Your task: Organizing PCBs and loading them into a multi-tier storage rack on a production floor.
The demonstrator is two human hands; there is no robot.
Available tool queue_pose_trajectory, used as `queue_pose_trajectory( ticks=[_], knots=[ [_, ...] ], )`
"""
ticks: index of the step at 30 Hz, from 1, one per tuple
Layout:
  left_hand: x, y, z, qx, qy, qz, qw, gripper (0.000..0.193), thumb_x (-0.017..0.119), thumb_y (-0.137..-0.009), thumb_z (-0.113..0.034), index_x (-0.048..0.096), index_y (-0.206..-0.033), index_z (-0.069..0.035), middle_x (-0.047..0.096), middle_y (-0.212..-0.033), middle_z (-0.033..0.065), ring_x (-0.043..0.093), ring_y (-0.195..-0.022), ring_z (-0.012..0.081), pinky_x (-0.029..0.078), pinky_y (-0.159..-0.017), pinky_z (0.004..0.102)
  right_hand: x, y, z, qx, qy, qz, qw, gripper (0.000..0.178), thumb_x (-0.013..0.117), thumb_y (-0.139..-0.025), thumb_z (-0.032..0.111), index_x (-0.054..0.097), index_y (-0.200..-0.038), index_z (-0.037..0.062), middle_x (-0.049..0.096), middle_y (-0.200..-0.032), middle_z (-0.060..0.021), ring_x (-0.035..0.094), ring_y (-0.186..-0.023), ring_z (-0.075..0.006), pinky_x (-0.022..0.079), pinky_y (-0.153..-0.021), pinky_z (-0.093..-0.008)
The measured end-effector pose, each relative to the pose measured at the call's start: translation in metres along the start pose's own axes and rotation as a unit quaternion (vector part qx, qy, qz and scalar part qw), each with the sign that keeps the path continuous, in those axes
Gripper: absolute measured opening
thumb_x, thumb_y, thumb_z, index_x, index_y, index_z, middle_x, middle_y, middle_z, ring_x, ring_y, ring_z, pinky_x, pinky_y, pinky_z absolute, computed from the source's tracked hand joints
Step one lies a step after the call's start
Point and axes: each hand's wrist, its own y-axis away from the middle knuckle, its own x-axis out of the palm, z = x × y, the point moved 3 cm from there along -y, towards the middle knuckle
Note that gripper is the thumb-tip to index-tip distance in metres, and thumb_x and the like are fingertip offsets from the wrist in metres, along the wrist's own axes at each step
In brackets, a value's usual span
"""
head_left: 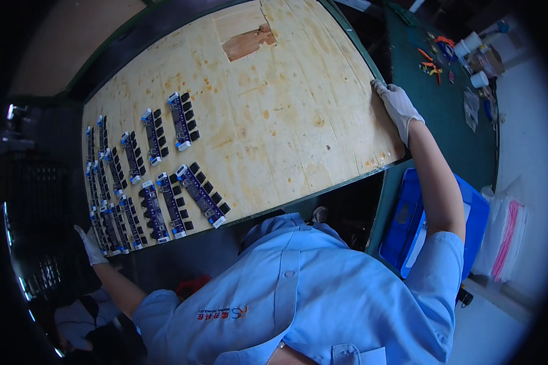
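A wide plywood board [274, 128] lies in front of me. My right hand [399, 109], in a white glove, grips its right edge, with the fingers over the rim. At the near left corner my left hand [92, 246], also gloved, holds the board's edge; some of its fingers are hidden. Several purple circuit boards with black square parts along one side and white connectors at the ends lie in rows on the board's left part. One circuit board [202, 198] lies tilted near the front edge, and another circuit board [179, 121] lies farther back.
Right of the board runs a green bench [435, 146] with orange-handled pliers [431, 67], white cups [469, 44] and a small plastic bag [471, 109]. A blue bin [408, 207] is under my right arm, beside a clear bag [499, 234] with a pink strip.
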Motion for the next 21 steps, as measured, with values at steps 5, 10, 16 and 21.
queue_pose_trajectory(
  ticks=[5,10,16,21],
  knots=[
    [-0.012,-0.02,0.004,0.01,0.048,0.075,0.996,0.104,0.02,-0.082,-0.081,0.037,-0.139,0.004,0.05,-0.134,0.0161,0.049,-0.12,0.0296,0.031,-0.108,0.0375,0.006,-0.002,-0.001,-0.003,-0.026,-0.032,0.999,0.061,0.052,-0.089,0.051,0.061,-0.112,-0.0045,0.064,-0.103,-0.0205,0.061,-0.096,-0.031,0.043,-0.088,-0.0357],
    [-0.01,-0.023,0.013,0.012,0.046,0.089,0.995,0.107,0.022,-0.079,-0.084,0.038,-0.138,0.004,0.051,-0.134,0.0144,0.049,-0.12,0.0274,0.032,-0.107,0.035,0.014,-0.015,-0.016,-0.023,-0.059,-0.035,0.997,0.064,0.057,-0.086,0.051,0.06,-0.113,-0.0069,0.064,-0.105,-0.0188,0.06,-0.098,-0.0272,0.042,-0.09,-0.0335],
    [0.005,-0.018,0.008,0.014,0.067,0.157,0.985,0.104,0.021,-0.08,-0.083,0.04,-0.138,0.002,0.052,-0.134,0.0109,0.052,-0.119,0.0252,0.035,-0.105,0.0324,0.016,-0.047,-0.051,-0.04,-0.147,-0.044,0.987,0.068,0.06,-0.086,0.047,0.055,-0.118,-0.0124,0.063,-0.109,-0.0179,0.058,-0.101,-0.0238,0.041,-0.092,-0.0304],
    [-0.004,0.002,-0.004,0.08,-0.064,-0.049,0.994,0.089,0.026,-0.086,-0.075,0.061,-0.121,-0.001,0.061,-0.123,0.0104,0.059,-0.108,0.0189,0.041,-0.097,0.0285,0.013,-0.047,-0.041,-0.062,-0.126,-0.008,0.99,0.065,0.055,-0.088,0.05,0.058,-0.114,-0.0098,0.064,-0.102,-0.0157,0.058,-0.091,-0.0206,0.044,-0.082,-0.0307]
  ],
)
